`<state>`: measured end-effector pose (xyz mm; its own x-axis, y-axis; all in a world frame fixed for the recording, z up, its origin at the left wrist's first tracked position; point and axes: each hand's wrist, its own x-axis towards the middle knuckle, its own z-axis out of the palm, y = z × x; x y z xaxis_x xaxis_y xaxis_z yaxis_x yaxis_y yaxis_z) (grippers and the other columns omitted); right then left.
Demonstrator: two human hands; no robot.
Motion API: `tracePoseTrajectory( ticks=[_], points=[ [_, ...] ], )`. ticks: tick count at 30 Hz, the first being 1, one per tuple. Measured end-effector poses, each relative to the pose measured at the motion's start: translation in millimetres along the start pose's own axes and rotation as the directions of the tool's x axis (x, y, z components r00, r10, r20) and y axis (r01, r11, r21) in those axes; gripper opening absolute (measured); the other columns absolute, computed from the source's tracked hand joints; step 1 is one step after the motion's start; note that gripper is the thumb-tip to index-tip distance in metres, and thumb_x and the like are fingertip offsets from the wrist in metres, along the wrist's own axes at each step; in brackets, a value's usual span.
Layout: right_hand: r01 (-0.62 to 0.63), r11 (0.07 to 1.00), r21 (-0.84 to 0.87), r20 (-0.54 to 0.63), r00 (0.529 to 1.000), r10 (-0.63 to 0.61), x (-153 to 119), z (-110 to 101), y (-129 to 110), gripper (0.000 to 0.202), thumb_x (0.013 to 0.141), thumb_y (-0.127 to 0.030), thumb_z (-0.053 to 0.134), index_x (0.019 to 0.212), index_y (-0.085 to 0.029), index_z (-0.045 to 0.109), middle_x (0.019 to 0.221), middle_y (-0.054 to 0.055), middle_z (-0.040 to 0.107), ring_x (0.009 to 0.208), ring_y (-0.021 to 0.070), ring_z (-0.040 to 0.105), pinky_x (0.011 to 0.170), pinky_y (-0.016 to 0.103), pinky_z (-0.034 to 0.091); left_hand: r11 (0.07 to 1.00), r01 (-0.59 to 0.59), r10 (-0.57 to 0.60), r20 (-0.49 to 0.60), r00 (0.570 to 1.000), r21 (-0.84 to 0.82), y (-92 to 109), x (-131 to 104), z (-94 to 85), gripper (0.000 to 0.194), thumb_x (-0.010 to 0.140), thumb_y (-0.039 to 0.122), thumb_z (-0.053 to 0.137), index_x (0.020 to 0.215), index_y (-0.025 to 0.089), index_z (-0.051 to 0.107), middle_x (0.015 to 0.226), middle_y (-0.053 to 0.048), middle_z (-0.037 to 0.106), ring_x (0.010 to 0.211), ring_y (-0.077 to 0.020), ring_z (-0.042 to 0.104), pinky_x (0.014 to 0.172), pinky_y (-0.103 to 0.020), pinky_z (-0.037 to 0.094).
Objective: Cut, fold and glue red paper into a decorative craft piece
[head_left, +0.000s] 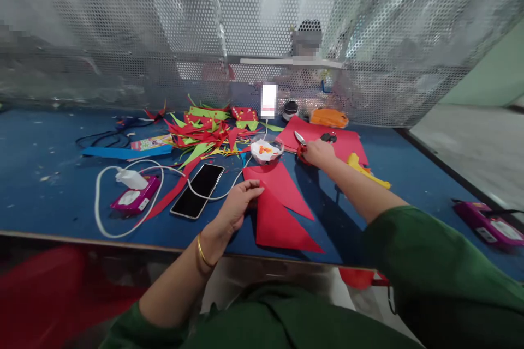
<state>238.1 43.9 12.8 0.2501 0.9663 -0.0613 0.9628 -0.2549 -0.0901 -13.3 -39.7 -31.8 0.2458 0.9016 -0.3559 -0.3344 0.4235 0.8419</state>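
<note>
In front of the bowl (267, 161), the left hand (235, 204) pinches red paper (280, 223), likely steadying it; right of the bowl, the right hand (321, 152) grips scissors (300, 138)

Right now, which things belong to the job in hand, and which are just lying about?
Likely in the job:
red paper at the left hand
scissors in the right hand

Probably just lying about:
phone
white cable
purple devices
black-lidded jar

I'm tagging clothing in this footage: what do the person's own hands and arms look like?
The left hand and right hand wear no gloves. Dark green sleeves stop well short of them. A slim gold-coloured bangle is worn on the left; no jewellery shows on the right.
</note>
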Motion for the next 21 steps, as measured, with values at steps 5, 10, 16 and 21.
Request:
tracePoseTrajectory(
  ticks=[5, 10, 16, 21],
  points=[
    [0.345, 0.936, -0.072, 0.095, 0.936, -0.338, -57, 1, -11, 0.039, 0.095, -0.05, 0.059, 0.112, -0.016, 0.068, 0.115, 0.014, 0.072, 0.11, 0.0267, 0.067, 0.092, 0.035, 0.05, 0.993, 0.01, -0.015, -0.04, 0.999, -0.115, 8, -4, 3.1, 0.015, 0.065, 0.013, 0.082, 0.075, 0.015, 0.07, 0.068, -0.001, 0.071, 0.058, -0.01, 0.063, 0.059, -0.019, 0.051],
    [0.598, 0.799, -0.065, 0.171, 0.796, -0.581, -119, 29, -22, 0.045, 0.089, -0.036, 0.066, 0.125, -0.009, 0.06, 0.126, 0.019, 0.067, 0.117, 0.0288, 0.062, 0.096, 0.032, 0.046, 0.983, 0.009, -0.023, -0.073, 0.997, -0.186, 16, -6, 4.4, 0.01, 0.071, 0.014, 0.077, 0.071, 0.016, 0.067, 0.055, 0.003, 0.062, 0.051, -0.008, 0.057, 0.055, -0.018, 0.048],
    [0.557, 0.829, -0.055, 0.123, 0.827, -0.548, -117, 36, -25, 0.027, 0.093, -0.006, 0.043, 0.106, -0.013, 0.065, 0.105, 0.018, 0.073, 0.096, 0.0249, 0.069, 0.077, 0.029, 0.046, 0.979, 0.002, -0.023, -0.102, 0.995, -0.202, 17, -3, 1.5, 0.01, 0.072, 0.013, 0.075, 0.073, 0.015, 0.065, 0.056, 0.004, 0.062, 0.045, -0.0059, 0.052, 0.046, -0.017, 0.044],
    [0.44, 0.889, 0.128, -0.013, 0.897, -0.442, -92, -18, 25, 0.02, 0.088, -0.02, 0.05, 0.082, -0.021, 0.069, 0.071, 0.004, 0.07, 0.069, 0.0194, 0.065, 0.06, 0.026, 0.039, 0.979, 0.004, -0.026, -0.105, 0.994, -0.204, 15, 1, -3.8, 0.009, 0.075, 0.015, 0.074, 0.075, 0.015, 0.064, 0.058, 0.005, 0.061, 0.043, -0.0043, 0.05, 0.04, -0.015, 0.038]
  ],
)
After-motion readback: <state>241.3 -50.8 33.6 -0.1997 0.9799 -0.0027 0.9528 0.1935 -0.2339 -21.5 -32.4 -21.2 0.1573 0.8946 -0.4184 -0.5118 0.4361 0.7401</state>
